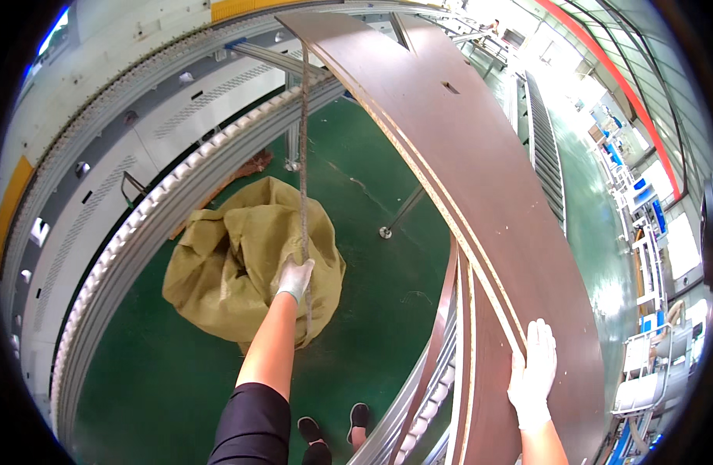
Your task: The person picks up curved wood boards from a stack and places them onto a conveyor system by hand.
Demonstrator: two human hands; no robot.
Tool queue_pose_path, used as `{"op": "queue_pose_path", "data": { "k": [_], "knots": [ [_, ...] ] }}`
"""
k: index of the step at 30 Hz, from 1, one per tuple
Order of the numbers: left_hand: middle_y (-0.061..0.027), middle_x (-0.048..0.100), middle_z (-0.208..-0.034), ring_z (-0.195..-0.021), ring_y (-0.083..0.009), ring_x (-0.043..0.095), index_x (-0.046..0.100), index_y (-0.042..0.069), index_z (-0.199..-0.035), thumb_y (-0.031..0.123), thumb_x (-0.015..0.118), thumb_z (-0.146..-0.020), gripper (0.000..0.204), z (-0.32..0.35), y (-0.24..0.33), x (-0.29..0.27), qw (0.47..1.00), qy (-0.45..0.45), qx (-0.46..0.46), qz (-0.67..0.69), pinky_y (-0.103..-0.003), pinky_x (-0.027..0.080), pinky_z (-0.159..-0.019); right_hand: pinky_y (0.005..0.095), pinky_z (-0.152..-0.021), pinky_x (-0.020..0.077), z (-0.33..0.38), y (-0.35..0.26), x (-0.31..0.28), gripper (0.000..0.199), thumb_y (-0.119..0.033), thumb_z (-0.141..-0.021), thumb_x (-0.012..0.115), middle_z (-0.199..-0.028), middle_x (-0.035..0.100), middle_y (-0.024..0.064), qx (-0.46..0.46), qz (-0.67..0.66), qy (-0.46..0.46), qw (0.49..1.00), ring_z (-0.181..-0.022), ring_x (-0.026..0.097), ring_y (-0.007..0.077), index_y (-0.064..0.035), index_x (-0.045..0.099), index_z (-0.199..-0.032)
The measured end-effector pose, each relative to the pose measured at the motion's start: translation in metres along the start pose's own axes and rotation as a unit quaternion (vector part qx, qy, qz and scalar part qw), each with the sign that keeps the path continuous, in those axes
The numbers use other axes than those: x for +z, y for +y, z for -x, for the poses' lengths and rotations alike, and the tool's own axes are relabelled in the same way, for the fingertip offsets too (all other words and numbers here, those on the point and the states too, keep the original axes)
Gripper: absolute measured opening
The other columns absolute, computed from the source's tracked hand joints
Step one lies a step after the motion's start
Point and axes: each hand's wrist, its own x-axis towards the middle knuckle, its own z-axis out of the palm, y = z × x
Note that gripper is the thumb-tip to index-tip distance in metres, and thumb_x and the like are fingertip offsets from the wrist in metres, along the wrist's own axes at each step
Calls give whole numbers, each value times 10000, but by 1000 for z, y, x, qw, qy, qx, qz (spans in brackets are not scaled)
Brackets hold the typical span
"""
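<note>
My left hand (295,277), in a white glove, is closed around a long, narrow strip of board (303,155) with a rough, speckled edge. Its upper end reaches the far corner of a large brown panel, and its lower end is over an olive-green woven sack (209,287) on the floor. My right hand (535,372), also gloved, lies flat with fingers stretched out on the brown panel (480,155), close to its left edge. A second brown board (490,364) shows below that edge, and another thin brown strip (432,356) curves down beside it.
Roller conveyors (162,194) on metal frames run along my left and under the panels. A support foot (385,232) stands on the green floor (364,310). Brown scraps (252,164) lie behind the sack. Another roller track (544,147) and machinery (651,372) are at right.
</note>
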Motion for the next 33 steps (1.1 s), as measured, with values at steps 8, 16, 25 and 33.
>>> {"op": "queue_pose_path", "data": {
  "k": [8,16,25,33],
  "knots": [
    [-251,609,-1315,-1213,-343,597,540,-78,-1336,389,652,-906,645,-60,-42,46,996,73,55,20,-415,472,-1023,522,-1186,265,0,-2,-6,612,-281,-1009,389,-1519,404,324,-14,-42,1,999,-1413,379,501,118,397,-1473],
    [-157,652,-1224,-1129,-210,598,600,-8,-1247,416,626,-998,493,-16,-15,46,918,-214,-28,332,-352,466,-1007,519,-1196,250,-2,-3,-8,605,-280,-1013,409,-1521,402,322,-6,-32,-5,999,-1421,370,492,110,400,-1476],
    [42,412,-635,-494,-93,378,594,79,-1026,520,496,-1041,452,53,149,-22,850,-319,-11,419,-267,361,-466,534,-1167,305,2,9,14,576,-225,-959,570,-1498,443,258,-26,32,29,999,-1401,383,450,43,450,-1454],
    [68,318,-556,-415,-78,254,500,173,-828,480,454,-1067,393,95,166,-158,892,-116,-9,437,-254,210,-391,499,-1187,286,-9,14,28,648,-426,-964,578,-1522,444,173,5,18,43,999,-1419,379,359,-63,451,-1486]
  ]
}}
